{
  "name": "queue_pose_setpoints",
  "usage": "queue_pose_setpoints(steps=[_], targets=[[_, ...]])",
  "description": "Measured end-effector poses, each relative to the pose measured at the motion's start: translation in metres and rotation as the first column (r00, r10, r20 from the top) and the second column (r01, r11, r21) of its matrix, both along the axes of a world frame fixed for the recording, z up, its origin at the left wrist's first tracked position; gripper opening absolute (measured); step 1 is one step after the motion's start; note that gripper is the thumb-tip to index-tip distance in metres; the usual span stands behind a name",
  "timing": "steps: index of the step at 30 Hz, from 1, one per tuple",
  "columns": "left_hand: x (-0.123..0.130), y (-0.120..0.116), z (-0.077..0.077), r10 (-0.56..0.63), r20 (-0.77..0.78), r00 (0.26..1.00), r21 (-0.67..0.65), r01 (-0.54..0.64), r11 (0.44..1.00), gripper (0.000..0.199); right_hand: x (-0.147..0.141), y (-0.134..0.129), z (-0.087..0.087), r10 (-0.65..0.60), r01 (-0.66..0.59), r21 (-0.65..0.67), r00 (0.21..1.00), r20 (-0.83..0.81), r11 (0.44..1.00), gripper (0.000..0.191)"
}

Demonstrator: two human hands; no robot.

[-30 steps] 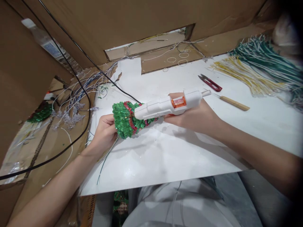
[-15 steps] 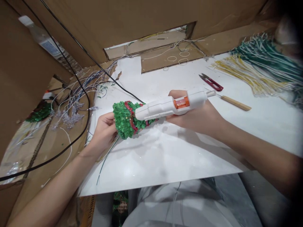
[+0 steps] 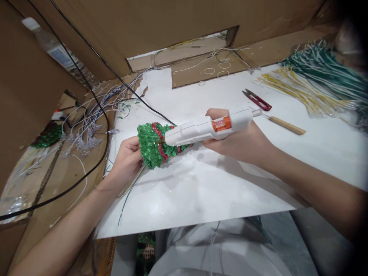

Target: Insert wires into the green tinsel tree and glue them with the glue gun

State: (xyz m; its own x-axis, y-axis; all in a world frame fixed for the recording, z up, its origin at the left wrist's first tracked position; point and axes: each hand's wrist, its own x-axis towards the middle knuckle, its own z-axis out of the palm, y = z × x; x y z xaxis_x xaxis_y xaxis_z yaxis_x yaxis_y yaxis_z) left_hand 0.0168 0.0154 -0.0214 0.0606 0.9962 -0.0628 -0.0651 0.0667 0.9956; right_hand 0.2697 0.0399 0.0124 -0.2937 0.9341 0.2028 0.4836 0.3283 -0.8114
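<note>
Brown cardboard [image 3: 25,115] makes a wall at the far left, and a clear plastic bottle [image 3: 54,50] leans along it. Lower down, a black cable [image 3: 107,122] runs in a long curve beside a tangle of thin white and blue wires [image 3: 97,115], which carry small clear star pieces [image 3: 86,143]. A green sequined piece [image 3: 47,136] lies near them.

Toward the middle, the left hand [image 3: 126,163] holds a small cone-shaped tree [image 3: 152,147] above the white table [image 3: 207,191]. Its fingers [image 3: 133,145] are closed firmly around the wide end. The tree is thick with shiny green sequins, and a red band winds around it (its narrow end is partly hidden). It lies tilted, with the narrow end to the right, and thin green wires [image 3: 128,203] come out of the wide end.

The right hand [image 3: 235,140] has its fingers [image 3: 212,113] closed around a white hot glue gun [image 3: 201,130] with a small orange window. The rounded end of the gun touches the tree.

Farther right on the table lie red thread snips [image 3: 257,100], a wooden-handled tool [image 3: 287,125], yellow wires [image 3: 290,94] and green wires [image 3: 322,69].
</note>
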Motion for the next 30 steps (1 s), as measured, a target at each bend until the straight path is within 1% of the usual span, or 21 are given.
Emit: queue_pose_setpoints(steps=[2,6,12,15,18,22,30], targets=[[0.0018,-0.0003,0.0015,0.016,0.007,1.0,-0.011,-0.016,1.0,0.044,0.0,-0.0002,0.0,0.009,-0.009,-0.009,1.0,-0.02,1.0,0.011],[0.0043,-0.0013,0.0031,0.036,0.008,0.999,-0.044,-0.036,0.998,0.042,0.0006,0.0,-0.0013,-0.009,0.009,-0.048,1.0,0.005,0.999,0.011],[0.0036,-0.0022,0.0026,0.048,0.017,0.999,-0.058,-0.047,0.997,0.042,0.0015,0.0004,-0.0022,-0.01,0.011,-0.032,1.0,0.02,0.999,0.014],[0.0032,-0.0018,0.0022,0.031,0.024,0.999,-0.069,-0.029,0.997,0.04,0.0017,0.0006,-0.002,-0.003,0.004,-0.034,1.0,0.021,0.999,0.017],[0.0014,-0.0004,-0.0001,0.021,0.013,1.0,-0.041,-0.02,0.999,0.04,0.0016,0.0012,-0.0011,0.0,0.001,-0.029,1.0,0.017,1.0,0.017],[-0.002,0.001,-0.0046,0.019,0.022,1.0,0.006,-0.019,1.0,0.044,0.0016,0.0015,0.0016,0.012,-0.012,-0.017,1.0,-0.004,1.0,0.017],[-0.0022,0.0005,-0.0042,0.012,0.022,1.0,0.002,-0.012,1.0,0.037,0.0016,0.0022,0.0017,0.008,-0.007,-0.017,0.999,0.037,1.0,0.018]])
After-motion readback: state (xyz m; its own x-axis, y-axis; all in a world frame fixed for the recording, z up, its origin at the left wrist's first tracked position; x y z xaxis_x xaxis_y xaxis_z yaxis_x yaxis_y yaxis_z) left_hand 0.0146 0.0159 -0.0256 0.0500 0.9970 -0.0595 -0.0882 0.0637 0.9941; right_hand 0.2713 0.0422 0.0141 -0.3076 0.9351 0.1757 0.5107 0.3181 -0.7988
